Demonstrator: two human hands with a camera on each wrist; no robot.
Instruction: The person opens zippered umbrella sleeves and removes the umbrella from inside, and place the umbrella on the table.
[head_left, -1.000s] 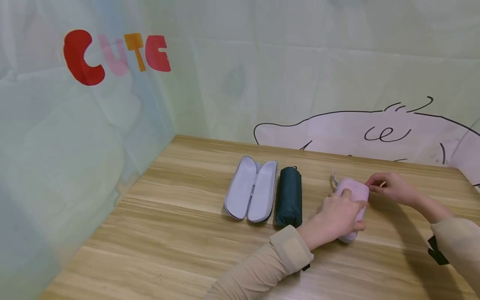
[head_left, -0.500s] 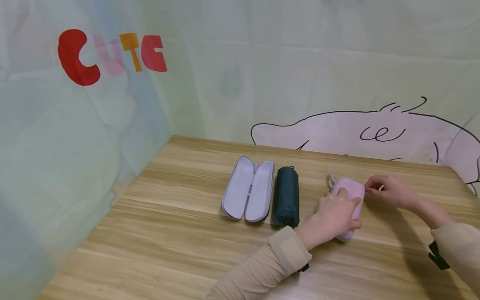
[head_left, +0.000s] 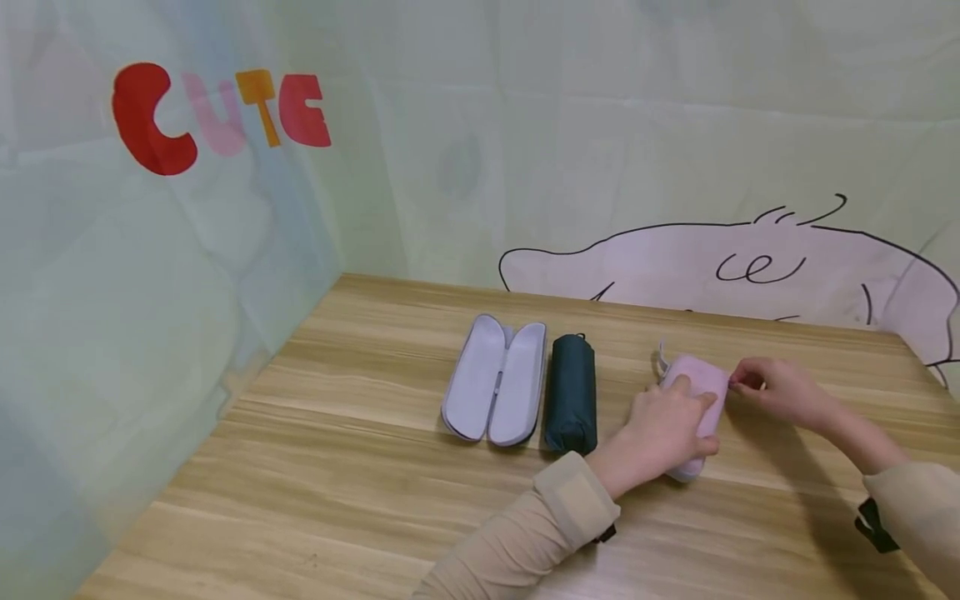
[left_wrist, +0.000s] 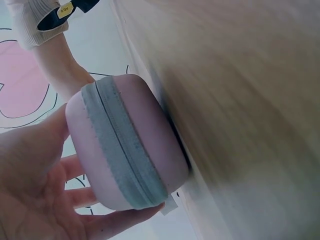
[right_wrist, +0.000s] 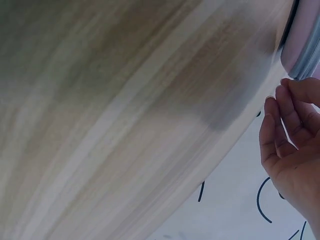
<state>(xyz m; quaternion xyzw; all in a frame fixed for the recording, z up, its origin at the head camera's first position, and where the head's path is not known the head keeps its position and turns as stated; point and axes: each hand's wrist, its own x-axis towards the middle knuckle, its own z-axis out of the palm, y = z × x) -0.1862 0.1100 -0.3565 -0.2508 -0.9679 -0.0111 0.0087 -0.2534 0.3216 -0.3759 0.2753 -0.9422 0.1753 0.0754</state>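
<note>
Pink zip case right of centre in the head view, on the wood-grain bench, left hand gripping its sides, fingers spread, right hand at its far corner, fingertips together, anything pinched hidden, open glasses case and dark teal cylinder nearer centre

From my head, one camera looks forward and down across the light wood-grain counter; my wrist cameras look tilted and close along it; all three share the pink rounded zip case, large at left wrist, edge-cropped at right.
</note>
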